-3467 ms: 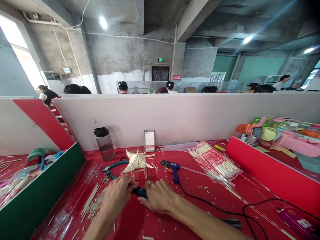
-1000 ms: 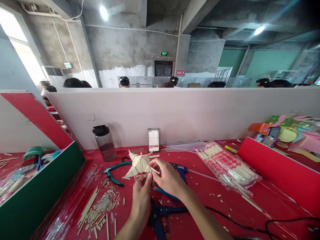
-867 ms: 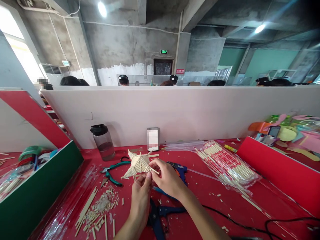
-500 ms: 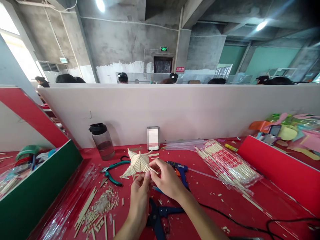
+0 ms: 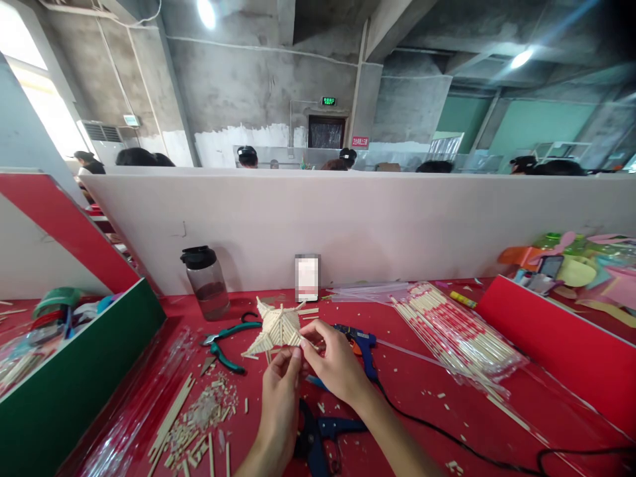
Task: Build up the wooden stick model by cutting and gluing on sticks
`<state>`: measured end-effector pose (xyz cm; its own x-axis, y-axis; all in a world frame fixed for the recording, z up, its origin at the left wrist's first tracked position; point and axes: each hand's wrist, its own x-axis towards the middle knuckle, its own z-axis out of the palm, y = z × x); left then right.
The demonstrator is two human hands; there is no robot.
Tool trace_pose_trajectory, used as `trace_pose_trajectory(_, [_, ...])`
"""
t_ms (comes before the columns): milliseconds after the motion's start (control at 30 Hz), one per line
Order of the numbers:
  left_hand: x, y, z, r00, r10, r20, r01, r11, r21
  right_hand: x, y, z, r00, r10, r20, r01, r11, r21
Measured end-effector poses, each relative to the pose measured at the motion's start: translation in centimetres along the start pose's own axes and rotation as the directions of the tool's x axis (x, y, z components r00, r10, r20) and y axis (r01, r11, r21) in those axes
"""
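Note:
A star-shaped piece built of pale wooden sticks (image 5: 279, 326) is held a little above the red table. My left hand (image 5: 284, 381) pinches it from below near its lower right point. At that same point, the fingers of my right hand (image 5: 328, 354) are closed on the star's edge; whether a loose stick is between them I cannot make out. To the left lie teal-handled pliers (image 5: 226, 344) with open jaws. A blue glue gun (image 5: 365, 344) lies just beyond my right hand, and a dark blue cutter tool (image 5: 318, 434) is partly hidden beneath my wrists.
Stick offcuts (image 5: 203, 424) lie at the front left. A water bottle (image 5: 205, 285) and a phone (image 5: 307, 278) stand by the white partition (image 5: 377, 225). Packed sticks (image 5: 457, 331) lie at right, near a black cable (image 5: 437, 424). Green (image 5: 89, 344) and red (image 5: 556, 351) dividers flank the table.
The whole view has shifted slightly, so everything sits a little lower and to the right. Both hands keep hold of the star, with the right fingers slightly repositioned at its point.

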<state>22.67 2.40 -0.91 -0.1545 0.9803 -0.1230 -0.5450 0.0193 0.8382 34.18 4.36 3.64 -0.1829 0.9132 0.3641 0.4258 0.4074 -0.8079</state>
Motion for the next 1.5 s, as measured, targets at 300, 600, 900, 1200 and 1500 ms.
trace_pose_trajectory(300, [-0.07,-0.05,0.07,0.999,-0.033,-0.028,0.031,0.998,-0.062,0.04,0.19,0.22,1.000,-0.001,0.006,0.001,1.000,0.023])
trace_pose_trajectory(600, [-0.02,-0.18,0.15,0.999,-0.033,-0.043,0.031,0.998,-0.047,0.12,-0.05,0.08,1.000,-0.018,-0.003,0.018,1.000,0.005])
trace_pose_trajectory(900, [-0.14,-0.19,0.05,0.997,-0.001,-0.075,0.004,1.000,0.031,0.03,-0.07,0.07,1.000,-0.021,-0.004,0.021,1.000,-0.005])
trace_pose_trajectory(1200, [-0.11,-0.15,0.01,0.998,0.001,-0.068,0.001,1.000,0.030,0.07,-0.45,-0.23,1.000,-0.015,-0.007,0.015,1.000,-0.003])
trace_pose_trajectory(1500, [-0.24,-0.20,-0.07,0.998,0.013,-0.066,-0.009,0.998,0.056,0.10,-0.21,-0.08,1.000,-0.026,-0.010,0.026,1.000,-0.016])
